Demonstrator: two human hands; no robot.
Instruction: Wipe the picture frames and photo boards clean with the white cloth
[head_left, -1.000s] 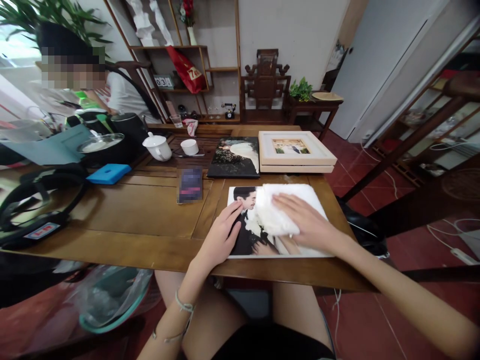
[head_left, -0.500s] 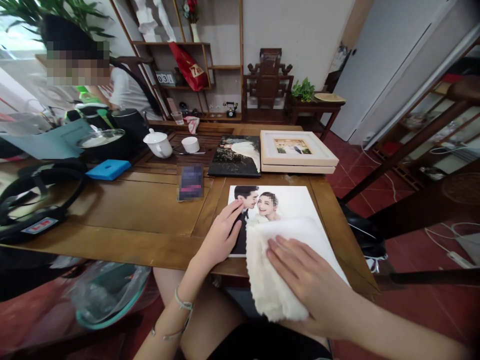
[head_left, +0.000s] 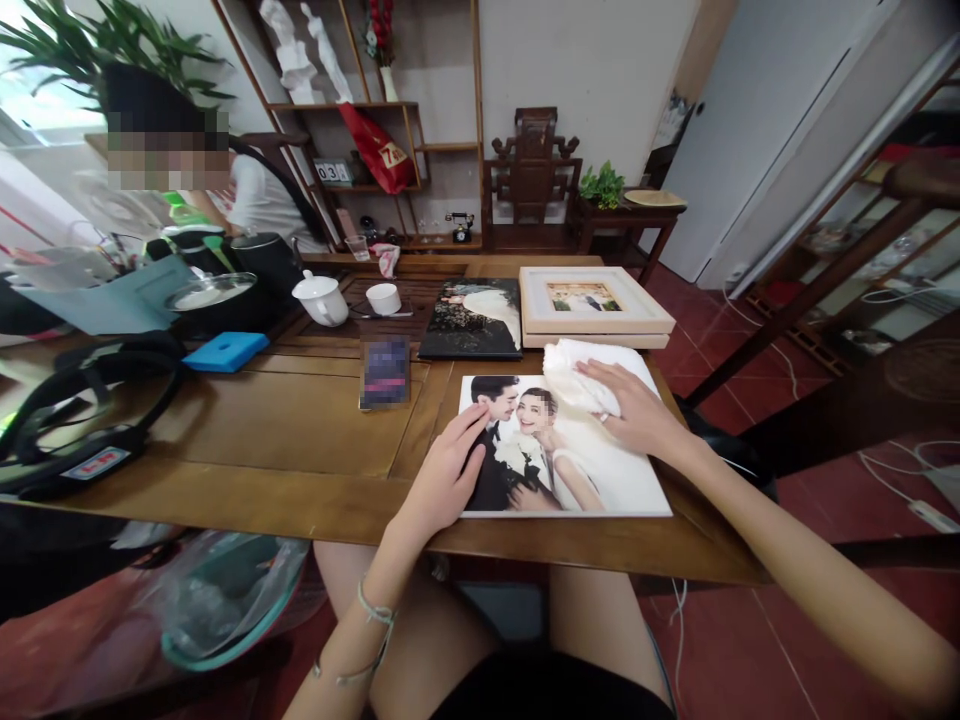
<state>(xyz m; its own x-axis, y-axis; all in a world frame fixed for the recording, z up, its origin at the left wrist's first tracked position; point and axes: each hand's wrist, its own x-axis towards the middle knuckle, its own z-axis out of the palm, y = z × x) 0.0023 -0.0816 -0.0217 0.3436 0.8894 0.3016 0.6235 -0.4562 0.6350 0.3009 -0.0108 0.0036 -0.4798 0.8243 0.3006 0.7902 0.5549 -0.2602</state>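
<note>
A photo panel (head_left: 615, 480) showing a couple in wedding clothes lies flat on the wooden table in front of me. My left hand (head_left: 450, 465) rests on its left edge, fingers stretched out over the dark suit in the picture. At the panel's far right corner, my right hand (head_left: 626, 400) presses on a bunched white cloth (head_left: 574, 375). Part of the cloth is hidden under that hand's fingers and palm. Just beyond the panel lie a dark photo panel (head_left: 472, 318) with a white dress on it and a pale wooden picture frame (head_left: 645, 322).
To the left on the table (head_left: 315, 425) are a phone-like dark object (head_left: 385, 370), a blue block (head_left: 225, 352), headphones (head_left: 150, 440), a white lidded cup (head_left: 321, 298) and a small white cup (head_left: 384, 298). A person (head_left: 259, 195) sits at the far left.
My right hand and the cloth have moved away from me, from the panel's near part to its far right corner, uncovering the lower picture. My left hand has stayed on the left edge.
</note>
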